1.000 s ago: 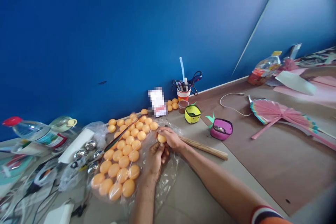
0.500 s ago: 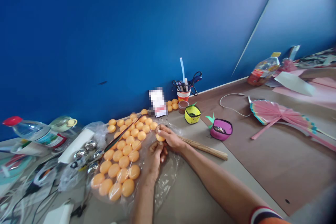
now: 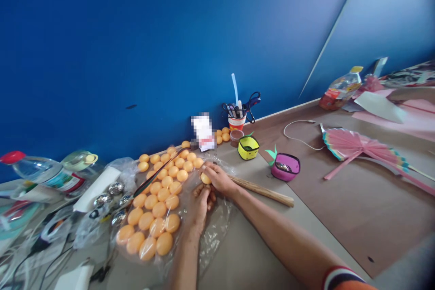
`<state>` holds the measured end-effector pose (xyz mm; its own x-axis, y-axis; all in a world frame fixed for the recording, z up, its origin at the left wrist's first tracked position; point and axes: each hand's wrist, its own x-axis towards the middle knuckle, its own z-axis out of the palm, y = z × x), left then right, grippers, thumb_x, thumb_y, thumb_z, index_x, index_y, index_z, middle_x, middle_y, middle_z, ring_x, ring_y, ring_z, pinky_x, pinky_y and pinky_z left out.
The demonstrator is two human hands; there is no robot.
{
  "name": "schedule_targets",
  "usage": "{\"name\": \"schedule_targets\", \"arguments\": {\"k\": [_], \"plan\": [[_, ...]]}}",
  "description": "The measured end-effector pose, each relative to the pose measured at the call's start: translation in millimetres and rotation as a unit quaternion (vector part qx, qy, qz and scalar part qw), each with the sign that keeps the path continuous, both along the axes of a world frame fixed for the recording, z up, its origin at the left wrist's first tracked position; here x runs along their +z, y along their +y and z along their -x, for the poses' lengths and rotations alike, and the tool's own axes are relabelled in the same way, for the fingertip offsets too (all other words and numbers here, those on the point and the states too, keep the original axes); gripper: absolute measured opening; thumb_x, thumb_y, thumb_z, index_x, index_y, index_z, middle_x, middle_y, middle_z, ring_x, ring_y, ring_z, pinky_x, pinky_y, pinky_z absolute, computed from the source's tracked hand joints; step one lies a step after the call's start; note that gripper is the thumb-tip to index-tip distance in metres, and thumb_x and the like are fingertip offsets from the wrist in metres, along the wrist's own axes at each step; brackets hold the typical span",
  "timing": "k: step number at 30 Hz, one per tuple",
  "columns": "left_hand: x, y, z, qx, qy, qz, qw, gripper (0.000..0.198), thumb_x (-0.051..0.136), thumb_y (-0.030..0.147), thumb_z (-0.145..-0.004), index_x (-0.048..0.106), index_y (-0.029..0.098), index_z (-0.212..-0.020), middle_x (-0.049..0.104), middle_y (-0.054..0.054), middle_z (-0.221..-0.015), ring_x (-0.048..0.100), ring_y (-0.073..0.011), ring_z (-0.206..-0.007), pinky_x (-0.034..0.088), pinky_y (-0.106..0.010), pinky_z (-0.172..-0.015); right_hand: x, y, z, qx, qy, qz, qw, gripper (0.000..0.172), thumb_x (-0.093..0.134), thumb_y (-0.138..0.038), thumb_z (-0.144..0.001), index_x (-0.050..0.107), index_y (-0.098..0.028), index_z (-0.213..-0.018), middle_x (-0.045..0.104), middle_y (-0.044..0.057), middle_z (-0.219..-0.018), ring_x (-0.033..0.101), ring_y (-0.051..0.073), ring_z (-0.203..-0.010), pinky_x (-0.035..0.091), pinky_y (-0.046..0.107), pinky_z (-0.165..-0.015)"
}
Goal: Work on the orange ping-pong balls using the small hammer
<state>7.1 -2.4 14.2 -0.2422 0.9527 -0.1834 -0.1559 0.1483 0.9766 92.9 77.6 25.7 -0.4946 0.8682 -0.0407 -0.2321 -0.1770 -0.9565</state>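
Person's left hand point(image 3: 200, 203) over right side of clear plastic bag point(image 3: 215, 235), fingers curled, can't tell if gripping; orange balls point(image 3: 159, 209) in bag, to its left; right hand point(image 3: 220, 179) just beyond, thumb and fingers pinched on single ball point(image 3: 205, 178) above left fingertips; wooden stick point(image 3: 267, 191) past right wrist; purple container point(image 3: 287, 174), then yellow container point(image 3: 248, 154); paper cup point(image 3: 237, 124) near blue wall point(image 3: 136, 54)

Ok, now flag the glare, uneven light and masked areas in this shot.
Head view: bright streaks of glare on the clear plastic bag by the orange balls; head view: blue wall lighter toward the upper right, with the very corner dark; head view: white item near the wall covered by coarse pixel blocks, its detail unreadable.
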Motion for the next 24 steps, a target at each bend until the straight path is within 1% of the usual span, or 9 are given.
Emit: {"name": "schedule_targets", "arguments": {"k": [2, 5, 8, 11, 15, 18, 21, 24], "plan": [[3.3, 0.0, -0.8, 0.005, -0.007, 0.005, 1.0, 0.032, 0.065, 0.041, -0.075, 0.058, 0.018, -0.054, 0.054, 0.001, -0.05, 0.034, -0.0065, -0.04, 0.019, -0.024, -0.043, 0.3, -0.2, 0.2, -0.004, 0.002, 0.006, 1.0, 0.042, 0.062, -0.061, -0.08, 0.047, -0.022, -0.072, 0.047, -0.006, -0.057, 0.039, 0.009, -0.049, 0.029, 0.023, -0.045], [6.0, -0.1, -2.3, 0.011, -0.011, 0.011, 1.0, 0.029, 0.066, 0.041, -0.072, 0.058, 0.019, -0.056, 0.054, 0.002, -0.049, 0.033, -0.0065, -0.039, 0.018, -0.023, -0.043, 0.1, 0.3, 0.7, -0.006, 0.003, 0.002, 1.0, 0.041, 0.06, -0.061, -0.08, 0.05, -0.022, -0.072, 0.047, -0.005, -0.057, 0.039, 0.01, -0.049, 0.03, 0.025, -0.046], [6.5, -0.2, -3.1, 0.017, -0.005, 0.018, 1.0, 0.029, 0.066, 0.042, -0.071, 0.056, 0.019, -0.055, 0.052, 0.003, -0.047, 0.032, -0.0064, -0.039, 0.018, -0.023, -0.042, 0.1, 0.6, 1.7, -0.014, 0.011, -0.014, 1.0, 0.042, 0.06, -0.062, -0.081, 0.053, -0.022, -0.072, 0.048, -0.004, -0.058, 0.04, 0.01, -0.051, 0.032, 0.025, -0.048], [5.8, -0.3, -2.9, 0.016, 0.002, 0.02, 1.0, 0.029, 0.066, 0.042, -0.071, 0.056, 0.019, -0.056, 0.052, 0.003, -0.048, 0.032, -0.0066, -0.039, 0.019, -0.023, -0.043, 0.8, 0.2, 2.6, -0.018, 0.015, -0.007, 1.0, 0.044, 0.06, -0.064, -0.079, 0.052, -0.021, -0.071, 0.049, -0.004, -0.059, 0.041, 0.01, -0.051, 0.033, 0.025, -0.048], [3.9, -0.4, -2.5, 0.015, 0.011, 0.013, 1.0, 0.029, 0.066, 0.041, -0.074, 0.057, 0.019, -0.056, 0.053, 0.003, -0.049, 0.035, -0.0081, -0.041, 0.02, -0.024, -0.044, 1.0, -0.8, 2.6, -0.014, 0.009, 0.002, 1.0, 0.041, 0.059, -0.061, -0.08, 0.052, -0.022, -0.072, 0.049, -0.004, -0.059, 0.041, 0.01, -0.05, 0.034, 0.025, -0.047], [2.6, -0.8, -2.3, 0.01, 0.02, 0.001, 1.0, 0.036, 0.065, 0.045, -0.078, 0.056, 0.02, -0.054, 0.052, 0.002, -0.048, 0.035, -0.0086, -0.041, 0.02, -0.025, -0.045, -0.5, -0.8, 2.1, -0.015, 0.0, 0.004, 1.0, 0.039, 0.056, -0.059, -0.084, 0.053, -0.022, -0.072, 0.05, -0.003, -0.059, 0.042, 0.011, -0.05, 0.033, 0.025, -0.047], [2.2, -1.8, -1.8, 0.002, 0.039, -0.012, 0.999, 0.043, 0.064, 0.05, -0.081, 0.057, 0.02, -0.052, 0.048, 0.002, -0.046, 0.034, -0.0093, -0.04, 0.02, -0.027, -0.045, -1.5, -0.6, 2.1, -0.02, 0.002, -0.004, 1.0, 0.039, 0.056, -0.057, -0.086, 0.055, -0.021, -0.072, 0.053, -0.001, -0.063, 0.045, 0.012, -0.055, 0.036, 0.025, -0.051], [2.4, -2.6, -1.2, 0.004, 0.055, -0.019, 0.998, 0.044, 0.064, 0.052, -0.082, 0.058, 0.02, -0.052, 0.047, 0.002, -0.044, 0.033, -0.0099, -0.039, 0.02, -0.027, -0.046, -0.1, -1.1, 2.5, -0.021, 0.011, -0.005, 1.0, 0.039, 0.059, -0.057, -0.085, 0.054, -0.021, -0.072, 0.054, -0.001, -0.066, 0.044, 0.012, -0.057, 0.037, 0.026, -0.054]]}}
